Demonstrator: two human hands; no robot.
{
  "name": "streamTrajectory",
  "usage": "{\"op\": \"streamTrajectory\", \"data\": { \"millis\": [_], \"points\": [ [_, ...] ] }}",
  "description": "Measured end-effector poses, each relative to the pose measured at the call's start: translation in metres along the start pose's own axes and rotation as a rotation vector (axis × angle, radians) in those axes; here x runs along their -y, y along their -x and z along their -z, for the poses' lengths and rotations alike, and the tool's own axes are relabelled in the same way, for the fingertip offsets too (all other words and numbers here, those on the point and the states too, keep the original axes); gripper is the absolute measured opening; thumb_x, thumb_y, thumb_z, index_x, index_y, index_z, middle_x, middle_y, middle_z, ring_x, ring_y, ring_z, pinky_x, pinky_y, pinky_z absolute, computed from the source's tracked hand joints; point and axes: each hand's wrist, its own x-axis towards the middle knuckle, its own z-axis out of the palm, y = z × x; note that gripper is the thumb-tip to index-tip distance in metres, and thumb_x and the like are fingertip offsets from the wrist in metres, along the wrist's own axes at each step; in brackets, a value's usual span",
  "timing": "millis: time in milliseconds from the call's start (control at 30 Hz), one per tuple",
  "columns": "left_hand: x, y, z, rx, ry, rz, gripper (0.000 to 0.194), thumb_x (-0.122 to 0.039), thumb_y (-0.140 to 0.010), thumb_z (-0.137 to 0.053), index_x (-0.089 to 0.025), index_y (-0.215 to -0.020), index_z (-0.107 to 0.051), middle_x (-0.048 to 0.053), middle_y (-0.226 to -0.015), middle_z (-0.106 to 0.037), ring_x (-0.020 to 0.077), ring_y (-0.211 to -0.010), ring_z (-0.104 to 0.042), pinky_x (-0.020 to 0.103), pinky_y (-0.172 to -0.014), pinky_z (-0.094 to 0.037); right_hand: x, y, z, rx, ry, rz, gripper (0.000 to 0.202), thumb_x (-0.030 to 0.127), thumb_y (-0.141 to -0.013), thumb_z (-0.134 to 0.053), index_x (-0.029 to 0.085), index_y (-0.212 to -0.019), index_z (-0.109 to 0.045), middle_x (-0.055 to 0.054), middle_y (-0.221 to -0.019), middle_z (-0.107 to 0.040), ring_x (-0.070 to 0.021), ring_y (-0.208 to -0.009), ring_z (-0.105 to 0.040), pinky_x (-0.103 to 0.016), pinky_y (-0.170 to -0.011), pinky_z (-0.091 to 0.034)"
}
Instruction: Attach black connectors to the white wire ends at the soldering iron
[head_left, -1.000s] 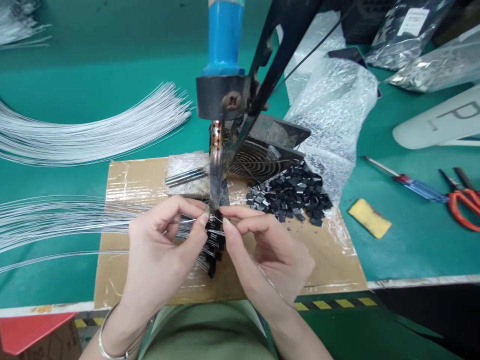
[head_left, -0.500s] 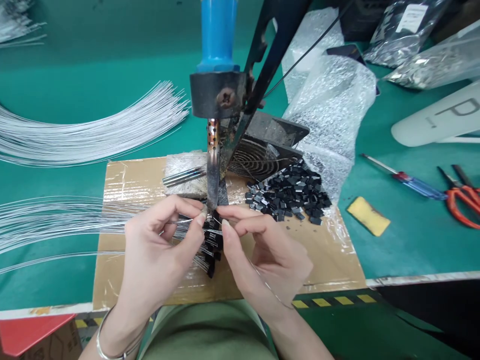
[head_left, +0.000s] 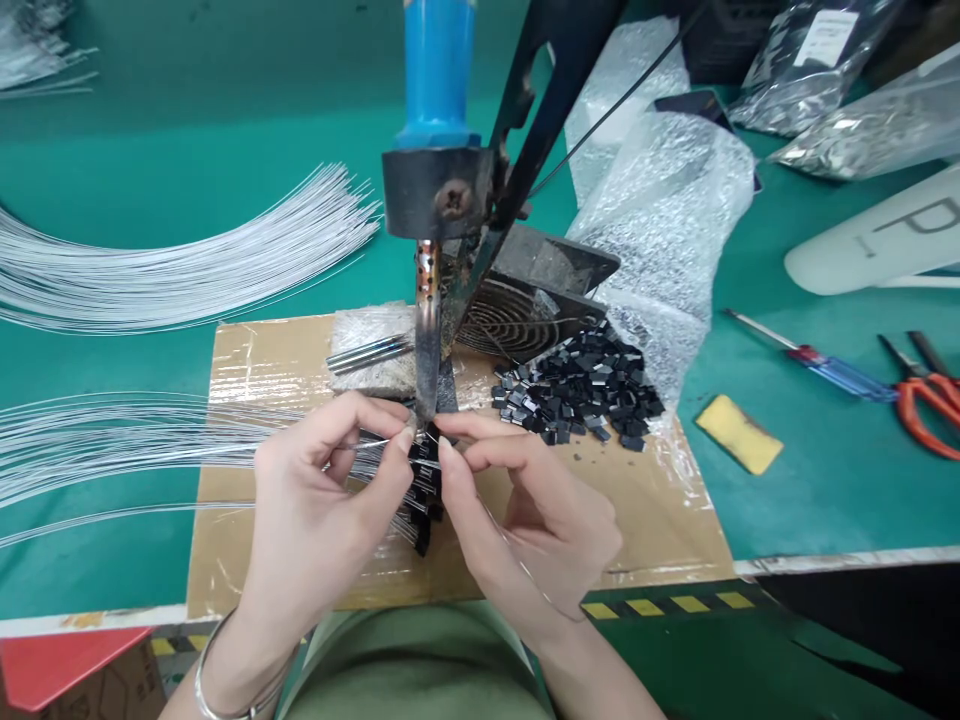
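My left hand (head_left: 330,500) pinches a thin wire just below the tip of a soldering iron (head_left: 428,360) with a blue handle. Close on its right, my right hand (head_left: 525,510) pinches a thin strand that trails down over its palm; the fingertips hide what else is there. Between and below the fingertips lie black connectors (head_left: 421,535) joined to wires. A bundle of thin wires (head_left: 150,440) runs in from the left under my left hand. To the right of the iron is a pile of small black pieces (head_left: 581,390) on the cardboard (head_left: 645,510).
Behind the iron stand a black fan (head_left: 517,310) and a black metal bracket (head_left: 551,100). White wires (head_left: 187,275) lie back left. Rightward are bubble wrap (head_left: 660,220), a yellow sponge (head_left: 739,434), a screwdriver (head_left: 840,372), red-handled scissors (head_left: 926,400) and a white bottle (head_left: 870,235).
My right hand's fingertips have shifted very slightly left, closer to my left hand. Both hands keep their pinches under the iron tip.
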Motion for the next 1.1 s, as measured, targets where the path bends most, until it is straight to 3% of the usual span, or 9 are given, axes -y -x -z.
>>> {"op": "streamTrajectory", "data": {
  "millis": [300, 1100],
  "points": [
    [-0.0005, 0.0004, -0.0004, -0.007, -0.007, -0.024, 0.019, -0.008, -0.088, -0.074, -0.025, -0.079, -0.073, -0.009, -0.087, -0.078, 0.0069, -0.079, -0.07, 0.014, -0.065, -0.049, 0.001, -0.0001, -0.0013, -0.004, 0.059, 0.038, 0.018, 0.002, -0.089, -0.076, 0.019, -0.092, -0.069, -0.007, -0.107, -0.085, -0.016, -0.095, -0.083, -0.025, -0.09, -0.064],
    [-0.0004, 0.0002, 0.0009, 0.007, -0.03, 0.002, 0.015, -0.012, -0.087, -0.076, -0.024, -0.079, -0.074, -0.005, -0.087, -0.079, 0.0116, -0.078, -0.069, 0.021, -0.058, -0.044, -0.0006, -0.0005, -0.0011, -0.02, 0.094, 0.099, 0.021, 0.001, -0.09, -0.075, 0.02, -0.095, -0.071, -0.008, -0.104, -0.085, -0.0183, -0.09, -0.084, -0.028, -0.085, -0.068]
  ]
}}
